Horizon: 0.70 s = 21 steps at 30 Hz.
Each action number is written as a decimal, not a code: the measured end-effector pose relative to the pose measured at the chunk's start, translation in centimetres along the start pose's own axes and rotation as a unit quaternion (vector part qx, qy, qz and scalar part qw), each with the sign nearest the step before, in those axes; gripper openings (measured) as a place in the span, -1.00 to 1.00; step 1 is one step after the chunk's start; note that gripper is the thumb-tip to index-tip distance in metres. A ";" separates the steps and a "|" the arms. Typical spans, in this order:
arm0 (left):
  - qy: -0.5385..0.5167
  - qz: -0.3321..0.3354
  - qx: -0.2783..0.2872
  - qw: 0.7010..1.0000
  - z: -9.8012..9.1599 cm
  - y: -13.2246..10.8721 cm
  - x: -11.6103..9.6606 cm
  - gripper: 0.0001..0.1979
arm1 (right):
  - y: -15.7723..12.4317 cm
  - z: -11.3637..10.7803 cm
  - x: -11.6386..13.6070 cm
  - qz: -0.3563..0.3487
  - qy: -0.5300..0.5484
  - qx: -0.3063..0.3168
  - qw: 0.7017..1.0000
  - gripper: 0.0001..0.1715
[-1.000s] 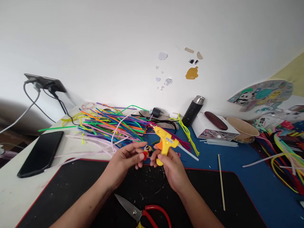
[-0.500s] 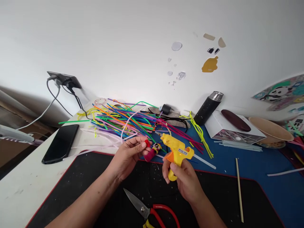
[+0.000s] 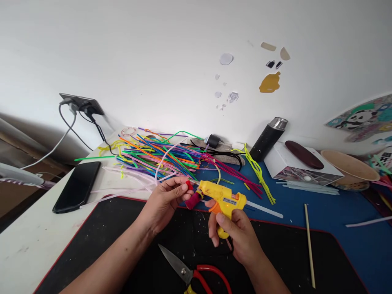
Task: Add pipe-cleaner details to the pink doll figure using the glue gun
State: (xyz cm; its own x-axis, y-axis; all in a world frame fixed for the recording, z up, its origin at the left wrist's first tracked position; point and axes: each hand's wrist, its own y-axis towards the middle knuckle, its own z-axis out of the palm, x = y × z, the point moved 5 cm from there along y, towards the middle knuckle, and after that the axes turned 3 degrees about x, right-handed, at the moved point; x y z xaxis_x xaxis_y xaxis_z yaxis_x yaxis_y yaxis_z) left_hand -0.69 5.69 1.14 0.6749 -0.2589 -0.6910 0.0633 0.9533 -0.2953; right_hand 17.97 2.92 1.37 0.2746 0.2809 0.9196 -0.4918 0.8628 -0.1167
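Between the thumb and fingers of my left hand (image 3: 170,200) is pinched a small red piece (image 3: 189,185), its exact kind too small to tell. My right hand (image 3: 235,230) grips a yellow hot glue gun (image 3: 219,194), with a finger near its orange trigger (image 3: 215,207). The gun's nozzle points left and is at or very close to the red piece. A clear glue stick (image 3: 265,209) sticks out of the gun's back. Partly hidden behind the nozzle is a small magenta fuzzy figure (image 3: 192,201). Scissors with red handles (image 3: 183,271) lie open on the black mat (image 3: 128,228).
Many coloured pipe cleaners (image 3: 165,155) are heaped behind my hands. A phone (image 3: 78,185) lies at left. On the right are a black thermos (image 3: 268,139), a white box (image 3: 303,165), a bowl (image 3: 349,165), spare glue sticks (image 3: 309,188) and a wooden stick (image 3: 309,245).
My right hand has brought the glue gun down and left, levelling it, so its nozzle now meets or nearly meets the red piece. My left hand stays almost still.
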 end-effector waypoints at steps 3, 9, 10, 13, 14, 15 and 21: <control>0.015 0.016 0.005 1.000 0.0 0.1 -0.1 -0.65 | 0.0 -0.5 -0.3 -0.013 0.030 -0.010 0.999 -0.50; 0.060 0.071 0.012 0.996 -0.1 0.1 -0.6 -0.69 | -0.2 -0.3 -0.8 -0.008 -0.019 -0.034 0.999 -0.50; 0.065 0.079 0.008 0.995 -0.2 0.1 -0.8 -0.69 | -0.3 -0.2 -0.8 -0.006 -0.042 -0.043 0.998 -0.49; 0.076 0.096 -0.005 0.992 -0.2 -0.1 -1.0 -0.69 | -0.5 -0.3 -0.7 -0.001 -0.102 -0.063 0.993 -0.48; 0.080 0.099 -0.009 0.992 -0.2 -0.1 -1.1 -0.69 | -0.5 -0.4 -0.6 -0.001 -0.115 -0.068 0.991 -0.47; 0.084 0.102 -0.011 0.991 -0.2 -0.1 -1.1 -0.69 | -0.6 -0.4 -0.6 -0.004 -0.123 -0.073 0.990 -0.47; 0.112 0.110 0.002 0.988 -0.2 0.0 -1.0 -0.71 | -0.7 -0.7 -0.7 -0.005 -0.140 -0.092 0.986 -0.43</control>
State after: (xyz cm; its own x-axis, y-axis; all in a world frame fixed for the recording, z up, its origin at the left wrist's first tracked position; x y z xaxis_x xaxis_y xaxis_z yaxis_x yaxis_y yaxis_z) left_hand -1.54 5.89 1.71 0.4931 -0.0721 -0.8670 -0.0643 0.9908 -0.1190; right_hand 18.68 2.44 0.57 0.0267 0.1667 0.9857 -0.3245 0.9341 -0.1491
